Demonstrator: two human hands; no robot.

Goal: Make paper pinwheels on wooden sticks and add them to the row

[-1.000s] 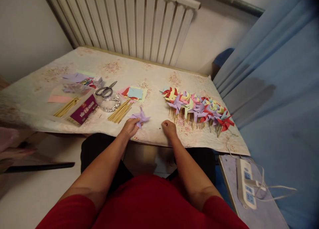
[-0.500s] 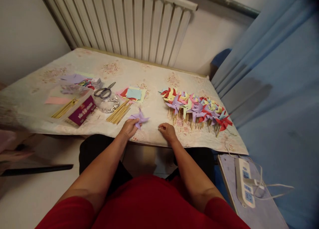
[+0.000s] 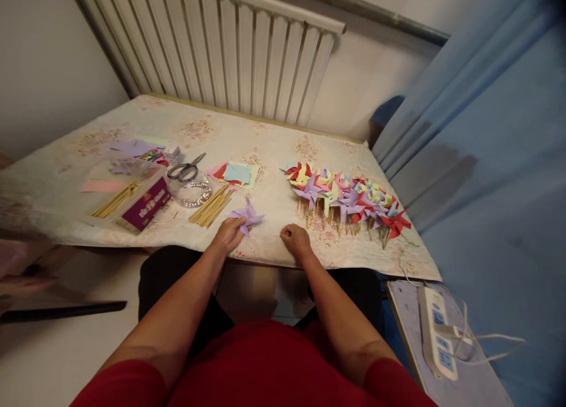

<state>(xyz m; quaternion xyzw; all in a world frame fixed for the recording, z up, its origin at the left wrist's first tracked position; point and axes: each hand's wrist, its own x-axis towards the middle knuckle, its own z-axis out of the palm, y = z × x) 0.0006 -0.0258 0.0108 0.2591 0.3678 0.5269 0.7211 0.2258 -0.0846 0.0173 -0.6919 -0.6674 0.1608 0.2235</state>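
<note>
My left hand [image 3: 229, 234] pinches a purple paper pinwheel [image 3: 250, 218] by one side, just over the table's front edge. To its right, my right hand [image 3: 296, 240] rests on the cloth with fingers curled together; whatever they hold, if anything, is too small to make out. A bundle of thin wooden sticks [image 3: 209, 209] lies left of the held pinwheel. Behind them is a stack of coloured paper squares [image 3: 237, 173], light blue on top. A round clear dish [image 3: 193, 193] of shiny small pieces and scissors [image 3: 184, 168] lie further left.
Many finished pinwheels on sticks [image 3: 349, 202] are grouped at the right of the flowered tablecloth [image 3: 194, 130]. A clear box with a purple label [image 3: 145, 204] stands left. A power strip [image 3: 437, 333] lies on a low surface at right. A radiator [image 3: 247, 59] lines the wall.
My right hand's fingers have curled further in, and a small pale bit at their tips no longer shows. My left hand keeps the pinwheel almost in place. The camera view has tilted slightly.
</note>
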